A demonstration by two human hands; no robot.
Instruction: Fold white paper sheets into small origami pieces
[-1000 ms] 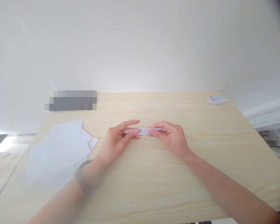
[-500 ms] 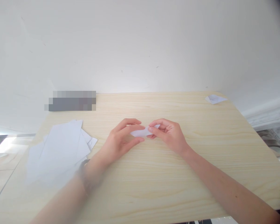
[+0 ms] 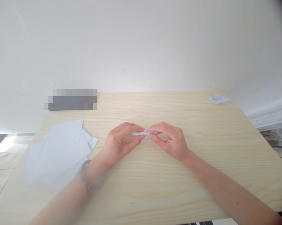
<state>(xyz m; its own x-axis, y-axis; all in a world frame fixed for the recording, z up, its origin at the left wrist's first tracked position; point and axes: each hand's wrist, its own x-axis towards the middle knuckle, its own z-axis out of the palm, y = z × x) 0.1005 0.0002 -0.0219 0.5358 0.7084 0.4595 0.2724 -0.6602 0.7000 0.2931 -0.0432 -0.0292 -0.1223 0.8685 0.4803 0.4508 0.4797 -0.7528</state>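
Note:
A small folded piece of white paper [image 3: 145, 133] is held over the middle of the table, turned so that mostly its thin edge faces me. My left hand [image 3: 123, 137] pinches its left part between thumb and fingers. On the right part, my right hand [image 3: 170, 137] grips it the same way, the fingertips of both hands close together. A dark band circles my left wrist. The fingers hide parts of the paper.
Several loose white sheets [image 3: 61, 143] lie overlapping at the left of the wooden table [image 3: 155, 187]. A folded paper piece [image 3: 218, 99] rests at the far right corner. A blurred-out dark object [image 3: 72, 101] stands at the back left, by the white wall [image 3: 141, 47].
The folded paper has turned from showing its flat face to showing its edge. My left fingers, apart before, have closed on it; my right hand has kept its hold.

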